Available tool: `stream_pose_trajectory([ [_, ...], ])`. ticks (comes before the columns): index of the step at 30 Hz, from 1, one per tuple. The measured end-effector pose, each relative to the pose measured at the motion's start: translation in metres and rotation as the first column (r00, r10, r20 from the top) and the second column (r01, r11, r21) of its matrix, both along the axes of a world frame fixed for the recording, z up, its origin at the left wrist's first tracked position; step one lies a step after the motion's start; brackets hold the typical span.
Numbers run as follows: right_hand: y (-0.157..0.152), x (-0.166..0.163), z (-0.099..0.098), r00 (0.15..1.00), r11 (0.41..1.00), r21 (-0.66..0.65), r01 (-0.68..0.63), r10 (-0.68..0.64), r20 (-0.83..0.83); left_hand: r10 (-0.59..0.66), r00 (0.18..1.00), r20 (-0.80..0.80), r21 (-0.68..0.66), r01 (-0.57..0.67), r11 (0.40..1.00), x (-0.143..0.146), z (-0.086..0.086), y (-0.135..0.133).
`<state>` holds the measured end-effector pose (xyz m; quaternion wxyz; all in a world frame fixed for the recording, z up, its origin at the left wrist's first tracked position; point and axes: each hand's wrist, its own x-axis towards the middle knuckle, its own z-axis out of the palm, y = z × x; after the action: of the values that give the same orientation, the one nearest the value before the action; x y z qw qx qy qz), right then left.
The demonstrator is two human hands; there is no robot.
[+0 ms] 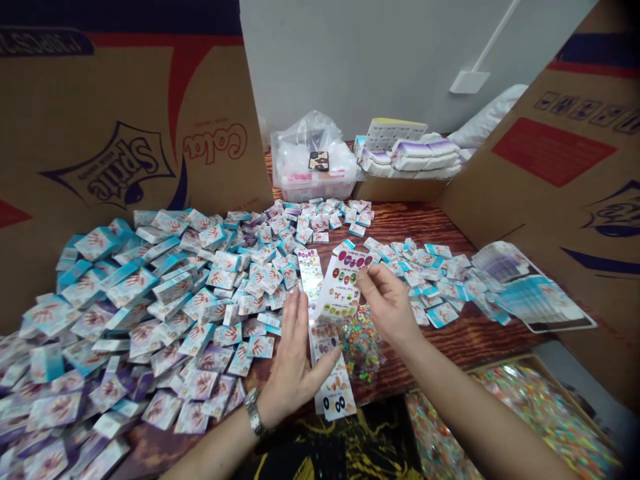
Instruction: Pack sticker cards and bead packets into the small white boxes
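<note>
**Right hand:** thumb and forefinger [364, 275] closed on the right edge of a nail-sticker sheet [341, 287]; gripping it.
**Left hand:** [295, 363] open and flat, fingers spread, thumb reaching onto a lower sheet [334, 383]. Metal wristwatch [254, 412] on that wrist.
**Nearer hand:** right, touching the nail-sticker sheet; left just below and beside it.
**Sheet position:** between the hands, slightly left of the right hand and above the left.
**Sheet axis:** long axis tilted, upper right to lower left; top end pointed away from the person.
**Lower sheet:** long axis ran roughly away from the person; whether it was joined to the nail-sticker sheet could not be told.
**Beside:** narrow printed strip [311, 280] just left of the nail-sticker sheet; clear bag of multicoloured pieces [363, 350] just right of the lower sheet.
**Table:** reddish wood [480, 340], under everything.
**Left side:** big heap of small printed boxes [125, 320].
**Right side:** smaller spread of boxes [425, 270], then a flat stack of printed sheets [530, 293].
**Far side:** plastic tub [313, 190], wrapped purple-and-white packs [415, 157].
**Surround:** Sprite cardboard panel [120, 160].
**Lower right:** tray of colourful packets [530, 417].
</note>
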<state>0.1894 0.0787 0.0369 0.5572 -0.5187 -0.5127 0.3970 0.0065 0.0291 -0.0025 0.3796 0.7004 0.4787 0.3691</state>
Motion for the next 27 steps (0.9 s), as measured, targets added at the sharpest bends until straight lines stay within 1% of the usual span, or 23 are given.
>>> stream_pose_trajectory([
  [1,0.001,-0.001,0.005,1.000,1.000,0.004,-0.006,0.006,-0.017,-0.044,0.999,-0.027,0.062,0.046,0.997,-0.001,0.000,0.002],
  [3,0.003,-0.004,0.014,0.998,1.000,0.022,-0.007,0.008,-0.055,-0.116,0.993,-0.038,0.116,0.119,0.986,-0.001,-0.003,0.008],
  [6,0.011,-0.006,0.021,0.990,0.999,0.047,0.009,-0.002,-0.138,-0.176,0.984,0.008,0.100,0.174,0.980,0.000,-0.006,0.014],
  [8,0.020,-0.005,0.019,0.984,0.998,0.057,0.030,-0.020,-0.176,-0.199,0.977,0.070,0.035,0.197,0.980,0.001,-0.005,0.015],
  [11,0.034,0.000,0.007,0.989,0.998,0.032,0.059,-0.055,-0.136,-0.197,0.958,0.208,-0.127,0.226,0.966,0.002,0.003,0.013],
  [13,0.040,0.007,-0.001,0.996,0.997,0.000,0.078,-0.078,-0.048,-0.173,0.937,0.303,-0.247,0.253,0.935,0.002,0.009,0.011],
  [14,0.040,0.011,-0.003,0.995,0.995,0.009,0.098,-0.098,0.024,-0.155,0.927,0.340,-0.294,0.262,0.919,0.002,0.011,0.010],
  [15,0.038,0.015,-0.003,0.985,0.993,0.044,0.114,-0.119,0.122,-0.135,0.921,0.365,-0.328,0.263,0.907,0.002,0.014,0.010],
  [16,0.033,0.018,-0.001,0.963,0.989,0.104,0.103,-0.125,0.240,-0.118,0.918,0.379,-0.344,0.258,0.903,0.001,0.016,0.011],
  [17,0.027,0.021,0.003,0.923,0.985,0.171,0.036,-0.098,0.371,-0.109,0.919,0.380,-0.345,0.250,0.905,0.000,0.018,0.012],
  [18,0.019,0.022,0.007,0.863,0.971,0.224,-0.082,-0.043,0.504,-0.108,0.923,0.370,-0.329,0.239,0.914,-0.001,0.020,0.014],
  [19,0.010,0.023,0.012,0.779,0.938,0.231,-0.258,0.060,0.624,-0.113,0.929,0.352,-0.301,0.226,0.926,-0.002,0.022,0.017],
  [20,0.002,0.022,0.016,0.671,0.880,0.191,-0.435,0.175,0.720,-0.124,0.935,0.331,-0.264,0.218,0.940,-0.002,0.025,0.020],
  [21,-0.006,0.021,0.018,0.571,0.828,0.149,-0.541,0.231,0.788,-0.136,0.941,0.310,-0.226,0.212,0.951,-0.003,0.028,0.023],
  [22,-0.012,0.019,0.019,0.492,0.791,0.111,-0.602,0.257,0.832,-0.143,0.945,0.293,-0.187,0.203,0.961,-0.003,0.030,0.025],
  [23,-0.016,0.017,0.019,0.449,0.783,0.097,-0.614,0.245,0.859,-0.139,0.950,0.279,-0.148,0.186,0.971,-0.003,0.032,0.026],
  [24,-0.018,0.015,0.017,0.439,0.796,0.108,-0.595,0.209,0.874,-0.116,0.956,0.268,-0.111,0.150,0.982,-0.003,0.034,0.026],
  [26,-0.018,0.015,0.013,0.470,0.827,0.163,-0.538,0.133,0.872,0.000,0.965,0.264,-0.048,0.013,0.999,-0.003,0.035,0.022],
  [27,-0.016,0.016,0.012,0.497,0.835,0.199,-0.512,0.100,0.862,0.075,0.959,0.272,-0.047,-0.065,0.997,-0.002,0.034,0.019],
])
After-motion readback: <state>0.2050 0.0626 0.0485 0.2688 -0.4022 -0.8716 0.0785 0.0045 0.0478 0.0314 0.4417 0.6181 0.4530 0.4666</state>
